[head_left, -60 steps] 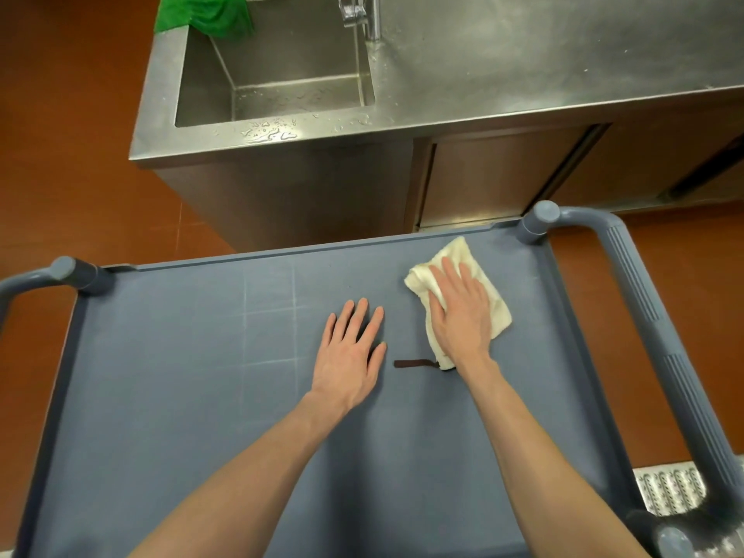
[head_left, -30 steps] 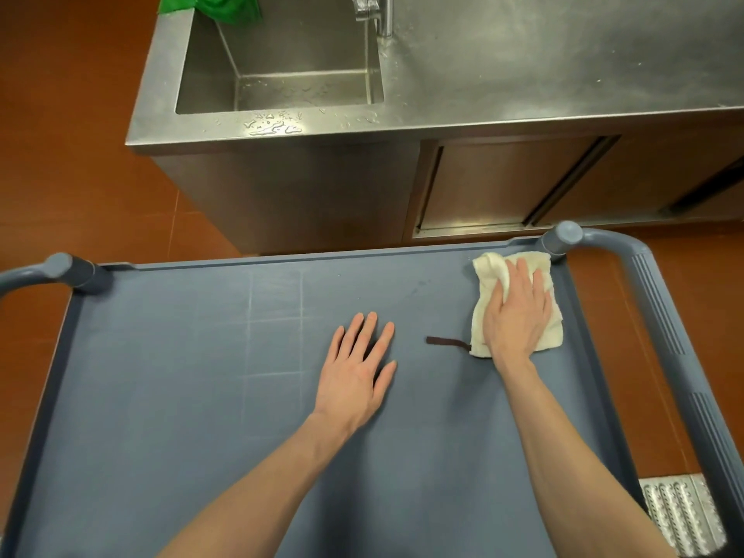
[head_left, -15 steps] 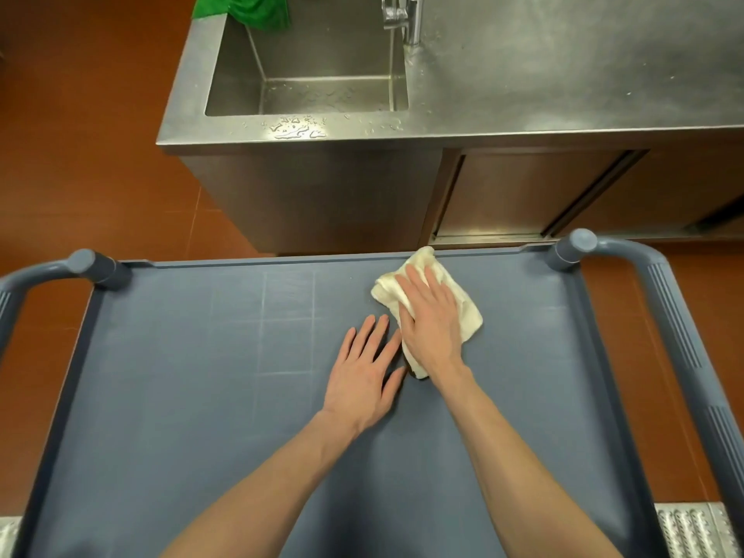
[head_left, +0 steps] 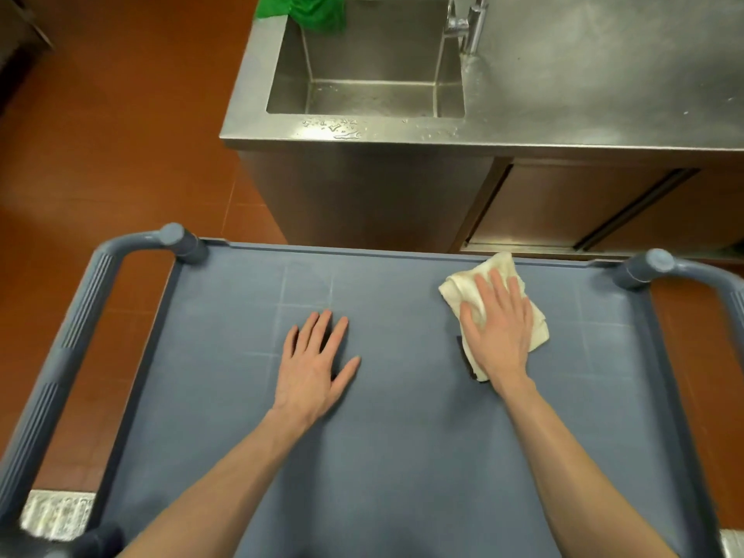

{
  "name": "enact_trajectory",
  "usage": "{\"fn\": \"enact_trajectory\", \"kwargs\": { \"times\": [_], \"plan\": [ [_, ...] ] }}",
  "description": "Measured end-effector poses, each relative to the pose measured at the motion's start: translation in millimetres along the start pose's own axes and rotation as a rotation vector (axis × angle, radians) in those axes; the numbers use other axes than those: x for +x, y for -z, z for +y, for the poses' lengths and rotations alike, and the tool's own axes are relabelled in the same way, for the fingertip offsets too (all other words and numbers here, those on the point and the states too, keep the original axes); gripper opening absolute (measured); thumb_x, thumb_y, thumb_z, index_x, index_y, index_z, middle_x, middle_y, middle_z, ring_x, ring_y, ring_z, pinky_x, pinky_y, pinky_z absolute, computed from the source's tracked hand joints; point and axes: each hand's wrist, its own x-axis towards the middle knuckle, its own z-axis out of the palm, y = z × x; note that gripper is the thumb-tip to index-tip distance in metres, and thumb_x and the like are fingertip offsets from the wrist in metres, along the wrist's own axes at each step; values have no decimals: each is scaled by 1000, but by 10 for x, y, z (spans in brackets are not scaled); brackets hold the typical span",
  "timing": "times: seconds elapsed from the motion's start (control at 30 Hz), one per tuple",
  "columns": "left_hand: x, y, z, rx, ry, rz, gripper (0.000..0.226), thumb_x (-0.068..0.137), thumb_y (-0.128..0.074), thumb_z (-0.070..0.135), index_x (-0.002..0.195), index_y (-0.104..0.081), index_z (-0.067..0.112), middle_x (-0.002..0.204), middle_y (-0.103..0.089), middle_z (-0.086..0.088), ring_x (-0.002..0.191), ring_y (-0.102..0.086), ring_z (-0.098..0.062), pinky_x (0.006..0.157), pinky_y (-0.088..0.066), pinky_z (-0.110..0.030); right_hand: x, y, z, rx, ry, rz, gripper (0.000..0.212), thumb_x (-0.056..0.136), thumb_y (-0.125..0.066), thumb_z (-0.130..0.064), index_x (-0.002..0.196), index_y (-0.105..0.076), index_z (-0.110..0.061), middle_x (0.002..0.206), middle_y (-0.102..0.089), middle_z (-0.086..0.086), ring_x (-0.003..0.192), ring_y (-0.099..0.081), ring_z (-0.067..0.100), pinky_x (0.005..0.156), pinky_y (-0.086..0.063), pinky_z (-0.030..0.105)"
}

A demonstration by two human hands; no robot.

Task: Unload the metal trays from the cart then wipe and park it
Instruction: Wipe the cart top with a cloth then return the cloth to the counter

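Observation:
The grey-blue cart [head_left: 402, 457] fills the lower part of the head view, and its top shelf carries no trays. My right hand [head_left: 497, 328] lies flat with straight fingers on a folded cream cloth [head_left: 501, 271], pressing it onto the shelf near the far right corner. My left hand [head_left: 316, 364] rests flat on the shelf, left of centre, fingers spread, holding nothing. A dark strap of the cloth peeks out under my right wrist. No metal trays are in view.
A stainless steel counter [head_left: 604, 94] with a sink [head_left: 370, 62] and tap [head_left: 469, 22] stands just beyond the cart's far edge. A green cloth [head_left: 306, 8] hangs over the sink's back rim. Cart handles [head_left: 72, 328] stand at both sides. The floor [head_left: 100, 134] is red-brown.
My right hand slid the cloth from beside my left hand out to the right along the far edge. My left hand stayed flat on the shelf. The view shifted left.

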Motion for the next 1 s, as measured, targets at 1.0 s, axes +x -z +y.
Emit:
{"fn": "enact_trajectory", "kwargs": {
  "times": [1.0],
  "plan": [
    [-170, -42, -522, -65, 89, 45, 73, 102, -44, 61, 165, -36, 26, 173, -30, -7, 162, -24, -27, 131, -17, -51, -93, -635, -1647, 65, 317, -178, 47, 110, -51, -20, 157, -48, -18, 168, -40, 3, 159, -29, 30, 126, -28, 47]
  ]
}}
